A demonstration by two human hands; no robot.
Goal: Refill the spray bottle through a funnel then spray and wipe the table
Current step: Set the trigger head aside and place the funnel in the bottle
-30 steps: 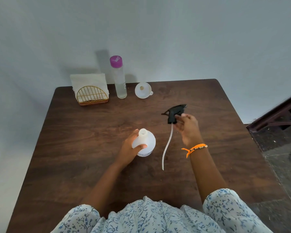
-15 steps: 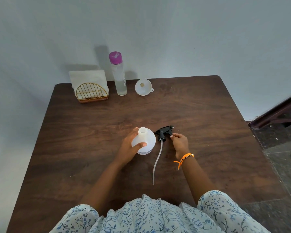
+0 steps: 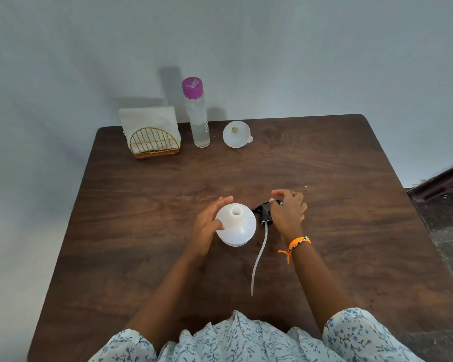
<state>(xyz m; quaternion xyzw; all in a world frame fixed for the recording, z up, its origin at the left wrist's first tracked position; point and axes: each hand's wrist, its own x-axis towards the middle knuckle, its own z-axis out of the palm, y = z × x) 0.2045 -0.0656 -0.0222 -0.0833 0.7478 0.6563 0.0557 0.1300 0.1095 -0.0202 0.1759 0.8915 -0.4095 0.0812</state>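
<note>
The white spray bottle (image 3: 236, 226) stands uncapped near the middle of the brown table (image 3: 131, 210), its neck open. My left hand (image 3: 208, 226) lies against its left side with straight fingers and the thumb touching the body. The black spray head (image 3: 262, 210) lies on the table just right of the bottle, its clear dip tube (image 3: 259, 259) trailing toward me. My right hand (image 3: 288, 211) hovers over the head with loose, spread fingers, one fingertip at its top. A white funnel (image 3: 237, 134) sits at the back of the table.
A tall clear water bottle with a purple cap (image 3: 198, 118) stands left of the funnel. A gold wire holder (image 3: 154, 143) with white napkins (image 3: 148, 117) is at the back left. A wall runs behind the table, with dark furniture (image 3: 445, 181) to the right.
My right hand brought the spray head down from mid-air, laid it beside the bottle and loosened its fingers. My left hand's grip on the bottle opened to straight fingers.
</note>
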